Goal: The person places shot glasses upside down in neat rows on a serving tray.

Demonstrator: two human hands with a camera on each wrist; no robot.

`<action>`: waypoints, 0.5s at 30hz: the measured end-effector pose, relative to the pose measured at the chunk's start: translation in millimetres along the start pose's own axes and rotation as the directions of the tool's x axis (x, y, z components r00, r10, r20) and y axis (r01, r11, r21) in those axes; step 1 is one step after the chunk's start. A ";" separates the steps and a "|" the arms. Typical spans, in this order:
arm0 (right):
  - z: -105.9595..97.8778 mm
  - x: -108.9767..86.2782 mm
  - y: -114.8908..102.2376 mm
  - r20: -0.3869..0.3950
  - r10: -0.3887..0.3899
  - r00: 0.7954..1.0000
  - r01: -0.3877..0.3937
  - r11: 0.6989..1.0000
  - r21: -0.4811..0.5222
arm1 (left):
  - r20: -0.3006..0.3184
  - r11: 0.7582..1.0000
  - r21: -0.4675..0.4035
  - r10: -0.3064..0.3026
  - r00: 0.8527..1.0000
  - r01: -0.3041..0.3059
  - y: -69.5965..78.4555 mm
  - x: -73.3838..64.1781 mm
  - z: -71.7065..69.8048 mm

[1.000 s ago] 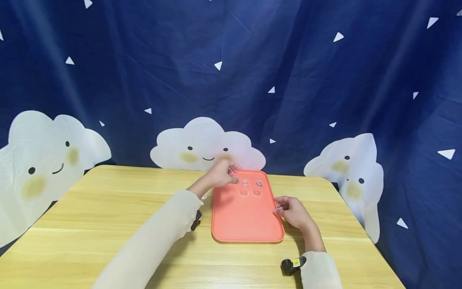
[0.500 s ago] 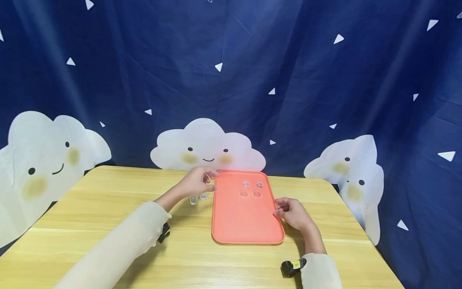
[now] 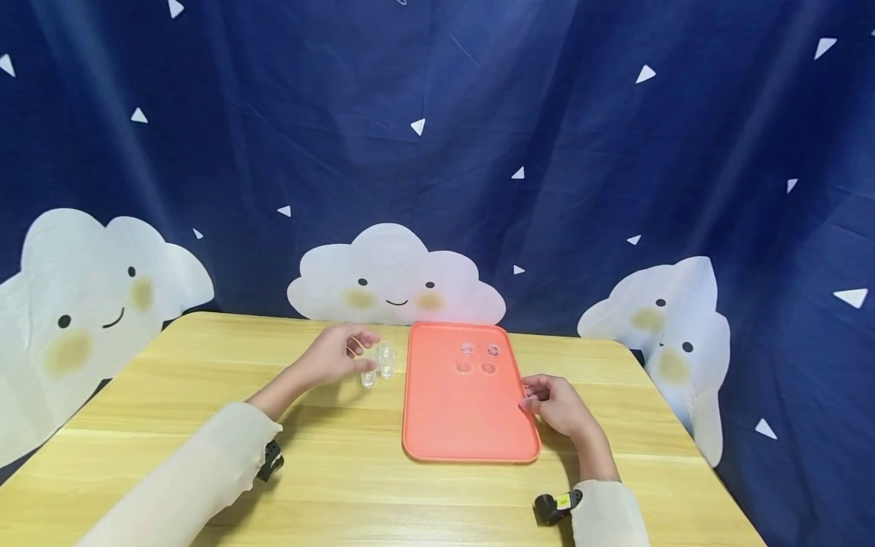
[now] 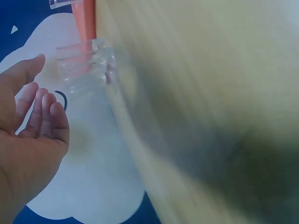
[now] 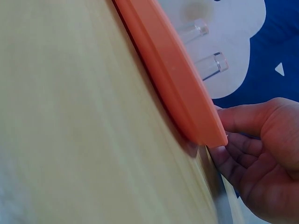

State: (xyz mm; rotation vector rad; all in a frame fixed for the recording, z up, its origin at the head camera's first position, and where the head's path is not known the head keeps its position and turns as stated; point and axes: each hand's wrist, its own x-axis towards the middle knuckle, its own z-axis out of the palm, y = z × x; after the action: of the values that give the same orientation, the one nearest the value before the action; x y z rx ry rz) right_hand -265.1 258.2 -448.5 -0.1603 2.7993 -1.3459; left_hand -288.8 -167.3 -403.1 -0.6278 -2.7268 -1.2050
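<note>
My left hand (image 3: 339, 354) is at the left side of a group of small clear glasses (image 3: 386, 363) on the table. Its fingers are loosely curved; in the left wrist view a gap shows between the hand (image 4: 35, 109) and the upright glasses (image 4: 88, 65). To their right lies a coral-coloured tray (image 3: 472, 425). Two more clear glasses (image 5: 212, 65) stand upside down on its far half. At the tray's right edge, my right hand (image 3: 557, 405) pinches the rim, the thumb (image 5: 245, 117) on top and the other fingers lower down.
A light wooden table (image 3: 205, 395) carries everything. Behind its far edge hangs a dark blue curtain (image 3: 342, 114) with white clouds and triangles. A small black camera (image 3: 557, 505) sits on my right wrist.
My left hand has moved left from above the tray's far left corner to the loose glasses, which now show more fully. My right hand has stayed at the tray's edge.
</note>
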 end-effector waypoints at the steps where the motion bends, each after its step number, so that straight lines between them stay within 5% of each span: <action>1: -0.3 -0.2 0.1 0.001 0.000 1.000 0.000 1.000 0.000 | -0.001 1.000 -0.009 -0.008 1.000 0.008 -1.9 -2.3 -0.8; 15: -0.4 -1.7 -2.2 -0.001 0.004 1.000 -0.004 1.000 0.006 | 0.012 0.994 -0.056 -0.097 0.995 0.097 -26.0 -14.5 1.2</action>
State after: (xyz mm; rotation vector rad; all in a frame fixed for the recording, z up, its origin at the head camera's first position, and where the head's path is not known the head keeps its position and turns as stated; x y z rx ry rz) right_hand -263.3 257.3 -446.6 -0.1534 2.7946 -1.3538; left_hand -286.0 -186.9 -425.4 -0.5135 -2.7691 -1.3074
